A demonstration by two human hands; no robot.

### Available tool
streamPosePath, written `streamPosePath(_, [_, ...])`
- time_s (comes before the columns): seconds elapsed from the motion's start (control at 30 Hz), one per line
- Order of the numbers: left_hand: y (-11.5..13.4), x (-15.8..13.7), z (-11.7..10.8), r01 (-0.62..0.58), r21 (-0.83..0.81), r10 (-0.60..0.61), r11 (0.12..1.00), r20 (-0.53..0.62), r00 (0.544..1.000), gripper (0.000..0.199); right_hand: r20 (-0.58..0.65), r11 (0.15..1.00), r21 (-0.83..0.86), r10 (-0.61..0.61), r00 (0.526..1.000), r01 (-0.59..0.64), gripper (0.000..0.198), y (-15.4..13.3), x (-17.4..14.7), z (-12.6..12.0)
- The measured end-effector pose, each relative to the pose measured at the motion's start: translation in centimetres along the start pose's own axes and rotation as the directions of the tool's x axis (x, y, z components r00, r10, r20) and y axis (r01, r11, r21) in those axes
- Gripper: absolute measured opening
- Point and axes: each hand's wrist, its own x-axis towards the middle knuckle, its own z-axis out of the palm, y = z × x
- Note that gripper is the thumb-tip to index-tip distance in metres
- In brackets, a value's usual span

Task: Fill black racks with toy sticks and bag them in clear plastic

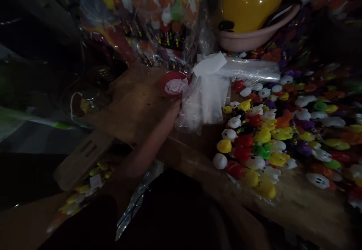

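My left hand (174, 108) reaches out over the table, just below a small red bowl (163, 86) that holds printed white paper slips (176, 86). Its fingers lie at the left edge of a stack of clear plastic bags (192, 112); dimness and blur hide whether they hold anything. My right hand does not show; only a dark forearm is faintly seen at the lower right. Many small toy figures (261, 135), in yellow, red, white, green and orange, lie in a heap to the right of the bags.
A large clear bag packed with colourful toys (166, 14) stands at the back. Behind the heap, a shiny yellow rounded object (253, 3) sits in a pink basin (246, 40). A plastic roll (251, 69) lies beside the bags. More yellow toys (75, 201) are low at left.
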Motion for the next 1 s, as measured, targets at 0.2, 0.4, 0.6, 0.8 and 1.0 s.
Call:
streamPosePath(0.2, [1.2, -2.7, -3.3, -0.069, 0.022, 0.070, 0.997, -0.029, 0.997, 0.005, 0.007, 0.985, 0.145, 0.099, 0.995, -0.099, 0.046, 0.3, 2.0, 5.3])
streamPosePath(0.4, [1.7, -6.1, -7.8, -0.082, 0.103, 0.088, 0.991, -0.062, 0.994, 0.009, 0.151, 0.877, 0.328, 0.317, 0.936, -0.350, 0.063, 1.1, 5.3, 7.9])
streamPosePath(0.6, [-0.2, -9.3, -8.8, -0.131, 0.225, 0.145, 0.966, -0.044, 0.989, 0.012, 0.361, 0.657, 0.546, 0.377, 0.853, -0.521, 0.068, -0.8, 7.4, 9.1])
streamPosePath(0.8, [-2.1, -14.3, -7.4, -0.316, 0.299, 0.273, 0.900, 0.177, 0.946, 0.017, 0.259, 0.753, 0.484, 0.363, 0.895, -0.445, 0.047, -1.4, 7.7, 9.0])
streamPosePath(1.0, [-1.1, -13.7, -9.2, -0.296, 0.266, 0.304, 0.917, 0.012, 0.953, 0.015, 0.353, 0.706, 0.503, 0.359, 0.864, -0.499, 0.046, -1.2, 6.0, 7.5])
